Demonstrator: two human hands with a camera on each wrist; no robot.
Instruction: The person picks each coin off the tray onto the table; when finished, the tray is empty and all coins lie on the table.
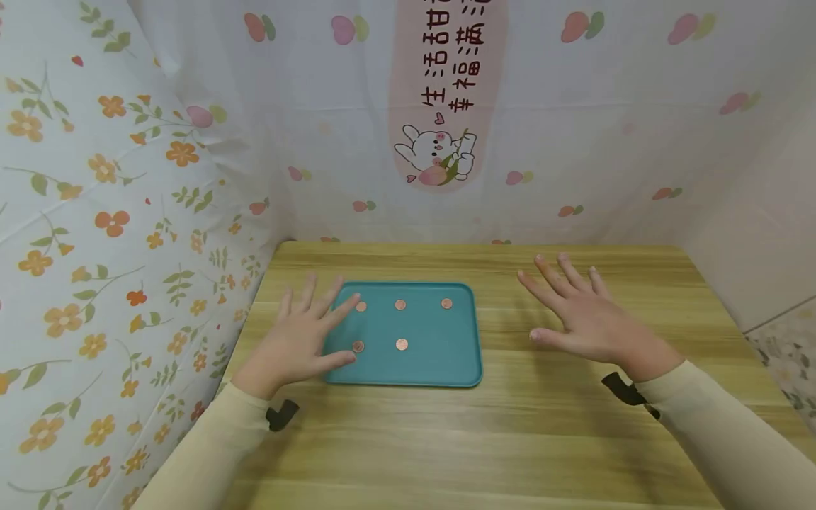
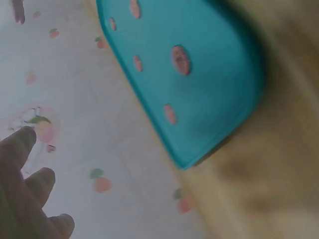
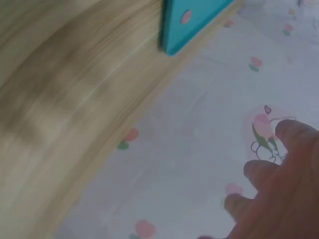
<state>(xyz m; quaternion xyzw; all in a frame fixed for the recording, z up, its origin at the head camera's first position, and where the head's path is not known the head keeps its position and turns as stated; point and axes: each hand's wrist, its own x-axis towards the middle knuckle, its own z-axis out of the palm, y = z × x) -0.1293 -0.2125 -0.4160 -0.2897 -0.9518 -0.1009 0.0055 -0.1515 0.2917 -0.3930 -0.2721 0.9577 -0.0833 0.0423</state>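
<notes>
Five copper-coloured coins lie flat and apart inside the blue tray: three along the far side, two nearer, at left and middle; the near right part shows bare floor. The near left coin sits by your left thumb, so a careless dip of that hand could knock it out of line. Because the coins look thin and the tray smooth, fingertips would probably slide them rather than lift them, and pressing on the low rim might shift the whole tray.

Your left hand is spread at the tray's left edge, holding nothing; you cannot tell whether it touches. Your right hand, also spread and holding nothing, is over the bench, right of the tray. Printed cloth hangs beyond.
</notes>
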